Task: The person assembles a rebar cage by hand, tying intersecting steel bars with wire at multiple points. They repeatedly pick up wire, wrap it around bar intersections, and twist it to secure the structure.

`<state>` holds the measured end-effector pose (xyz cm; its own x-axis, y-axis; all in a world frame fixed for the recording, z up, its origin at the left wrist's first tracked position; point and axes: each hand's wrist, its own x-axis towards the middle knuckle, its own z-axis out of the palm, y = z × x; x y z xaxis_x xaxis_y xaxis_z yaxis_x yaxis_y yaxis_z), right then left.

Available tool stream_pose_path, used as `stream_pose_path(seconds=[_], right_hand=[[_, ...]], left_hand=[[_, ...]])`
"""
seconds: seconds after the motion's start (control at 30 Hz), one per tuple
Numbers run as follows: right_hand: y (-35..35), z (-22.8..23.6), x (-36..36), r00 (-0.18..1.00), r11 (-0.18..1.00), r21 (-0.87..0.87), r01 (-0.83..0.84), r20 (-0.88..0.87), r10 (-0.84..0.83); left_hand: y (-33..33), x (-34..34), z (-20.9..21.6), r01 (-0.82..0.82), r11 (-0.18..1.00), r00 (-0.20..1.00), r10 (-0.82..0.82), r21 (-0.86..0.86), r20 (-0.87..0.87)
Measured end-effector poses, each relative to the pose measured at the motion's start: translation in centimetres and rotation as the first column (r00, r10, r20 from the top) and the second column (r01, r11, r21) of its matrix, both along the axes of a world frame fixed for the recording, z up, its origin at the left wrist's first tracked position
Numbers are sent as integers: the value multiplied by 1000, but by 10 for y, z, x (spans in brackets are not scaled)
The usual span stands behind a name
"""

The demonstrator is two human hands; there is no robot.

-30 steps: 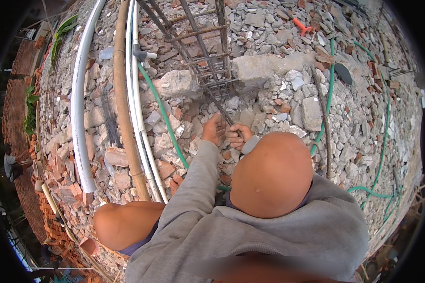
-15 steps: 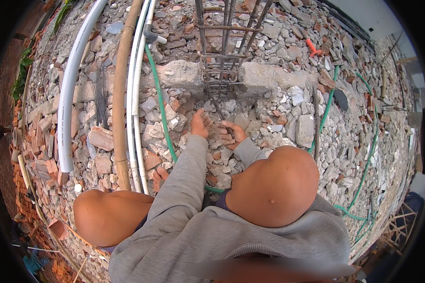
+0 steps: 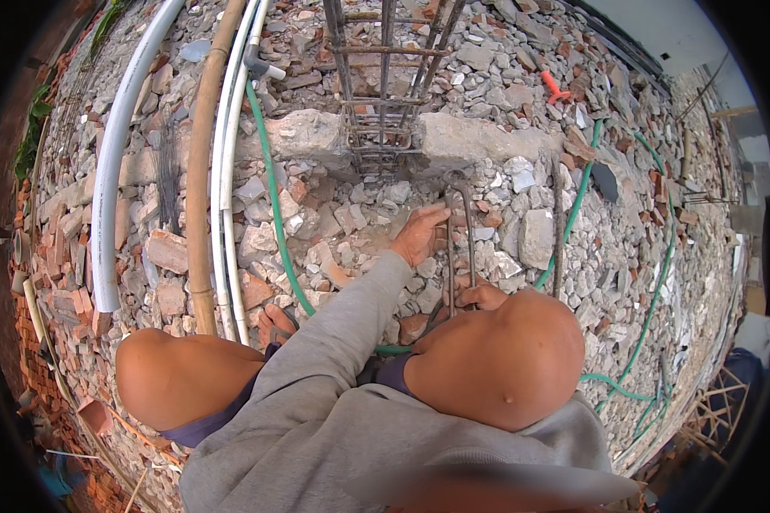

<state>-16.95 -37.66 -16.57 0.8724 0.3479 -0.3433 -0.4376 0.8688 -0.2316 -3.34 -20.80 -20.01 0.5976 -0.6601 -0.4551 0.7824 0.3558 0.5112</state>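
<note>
Long-handled metal pincers [image 3: 469,224] lie over the rubble with their round head away from me and their two handles spread. My left hand [image 3: 419,234] has its fingertips closed on the left handle, about midway down. Closer to my right knee, my right hand [image 3: 481,294] grips the handle ends; the knee covers part of it. To the left of the pincers' head stands a cage of rusty reinforcing bars [image 3: 383,111], set in a gap of a broken concrete beam [image 3: 488,141].
Broken brick and concrete cover the ground. On the left run a grey pipe [image 3: 127,145], a bamboo pole [image 3: 204,162] and thin white pipes [image 3: 225,188]. A green hose [image 3: 275,201] curves past my feet. An orange pipe fitting [image 3: 554,87] lies far right.
Both hands have moved right from the foot of the bar cage. My right hand has drawn back toward my knee, and the pincers now show fully with handles apart.
</note>
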Motion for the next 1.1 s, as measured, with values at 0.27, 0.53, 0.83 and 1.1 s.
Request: stream_pose_path(seconds=[0.27, 0.53, 0.83, 1.1], right_hand=[[-62, 51, -127, 998, -86, -996, 37, 41, -45], [-100, 33, -194, 985, -667, -737, -112, 5, -172], [-183, 35, -241, 967, -921, -302, -248, -22, -253], [-75, 33, -200, 988, -561, -819, -121, -43, -151]], left_hand=[[-55, -16, 36, 509, 736, 674, -663, 446, 324], [-95, -171, -35, 644, 624, 650, -751, -443, -113], [-65, -269, -209, -72, 932, 728, -195, -356, -658], [-67, -260, -213, -48, 906, 810, -212, -421, -547]])
